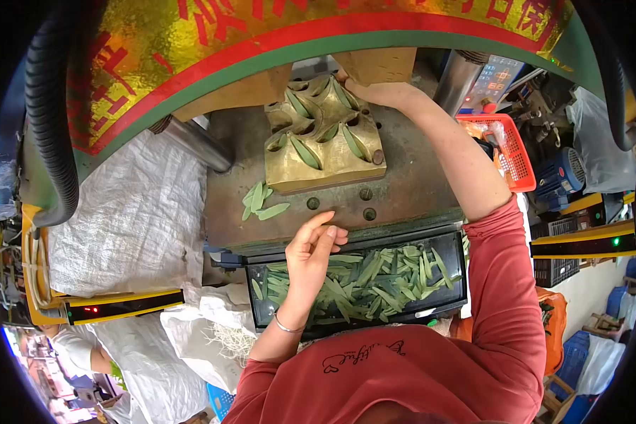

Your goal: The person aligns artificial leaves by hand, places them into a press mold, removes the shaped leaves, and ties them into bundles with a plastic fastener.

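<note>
A brass mould block with leaf-shaped hollows sits on the steel bed of a press. Green leaf-shaped pieces lie in several of the hollows. My right hand reaches to the far right corner of the mould, its fingertips mostly hidden there. My left hand hovers over the front edge of the bed, fingers loosely bent and apart, with nothing seen in it. Left of the mould lies a small pile of leaf pieces. Below my left hand, a black tray holds many more.
The press's green, red and gold head arches over the bed, with steel posts at both sides. White sacks stand left. A red basket and control panel are at right. Yellow-black bars flank the bed.
</note>
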Demonstrator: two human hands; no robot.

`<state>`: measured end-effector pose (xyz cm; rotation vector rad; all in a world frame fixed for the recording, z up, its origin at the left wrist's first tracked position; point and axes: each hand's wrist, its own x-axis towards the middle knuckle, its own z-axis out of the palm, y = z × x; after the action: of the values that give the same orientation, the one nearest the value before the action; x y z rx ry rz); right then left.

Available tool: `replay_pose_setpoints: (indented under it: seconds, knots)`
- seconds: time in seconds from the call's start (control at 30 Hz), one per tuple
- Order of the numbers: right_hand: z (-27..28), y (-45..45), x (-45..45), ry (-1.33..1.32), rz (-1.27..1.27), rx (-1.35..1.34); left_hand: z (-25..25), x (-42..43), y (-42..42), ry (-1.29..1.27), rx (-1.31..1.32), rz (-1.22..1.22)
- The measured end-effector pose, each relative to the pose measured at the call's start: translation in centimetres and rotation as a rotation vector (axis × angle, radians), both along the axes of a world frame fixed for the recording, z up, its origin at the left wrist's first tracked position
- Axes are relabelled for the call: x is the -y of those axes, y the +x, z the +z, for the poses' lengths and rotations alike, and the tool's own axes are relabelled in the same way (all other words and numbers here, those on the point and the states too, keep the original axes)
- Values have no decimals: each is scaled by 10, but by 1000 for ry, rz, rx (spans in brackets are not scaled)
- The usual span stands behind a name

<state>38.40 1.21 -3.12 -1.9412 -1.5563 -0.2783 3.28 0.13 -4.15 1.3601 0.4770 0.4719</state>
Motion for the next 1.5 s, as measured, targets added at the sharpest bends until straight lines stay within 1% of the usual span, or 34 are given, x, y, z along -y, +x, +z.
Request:
replay_pose_setpoints:
  seconds: [0.13, 0.33, 0.5, 0.53, 0.63, 0.73, 0.8, 0.87, 0.9, 0.97, 1.03, 1.07, 1.13, 1.17, 1.3, 1.33, 1.47, 1.5]
  knots:
    - [15, -25, 11, 88, -183, -122, -3, -1, -1, 25, -9, -8]
    - [15, -34, 8, 110, -122, -78, -8, -3, -4, 7, -9, 13]
    - [34, -51, 20, 87, -78, -117, -4, 2, -14, 0, 8, 13]
    - [38, -59, 27, 134, -122, -171, -2, 4, -20, 9, 8, 24]
    - [49, -88, 52, 279, -249, -326, 1, 6, -39, 39, 19, 59]
    - [43, -130, 84, 329, -237, -346, -9, 6, -66, 52, 0, 102]
    - [32, -161, 106, 434, -128, -315, -17, 3, -86, 56, -36, 144]
    - [24, -205, 120, 478, -78, -338, -23, 1, -107, 76, -86, 230]
    - [17, -221, 123, 455, -74, -352, -29, -4, -119, 57, -101, 239]
    - [-11, -258, 127, 355, 89, -309, -45, -14, -147, 285, -247, 309]
    - [-38, -288, 130, 234, 131, -387, -56, -20, -174, 375, -372, 343]
    - [-50, -301, 131, 156, 149, -418, -64, -20, -187, 351, -412, 375]
    - [-68, -320, 126, 20, 176, -449, -81, -26, -207, 579, -459, 378]
    - [-76, -329, 123, 9, 196, -462, -86, -27, -214, 569, -478, 394]
    - [-100, -349, 120, -23, 254, -434, -102, -25, -216, 900, -498, 357]
    - [-103, -350, 120, -29, 257, -434, -103, -25, -213, 894, -500, 360]
    - [-110, -349, 124, -40, 213, -327, -102, -30, -196, 1118, -600, 423]
    - [-111, -348, 127, -42, 213, -328, -105, -34, -192, 1115, -601, 422]
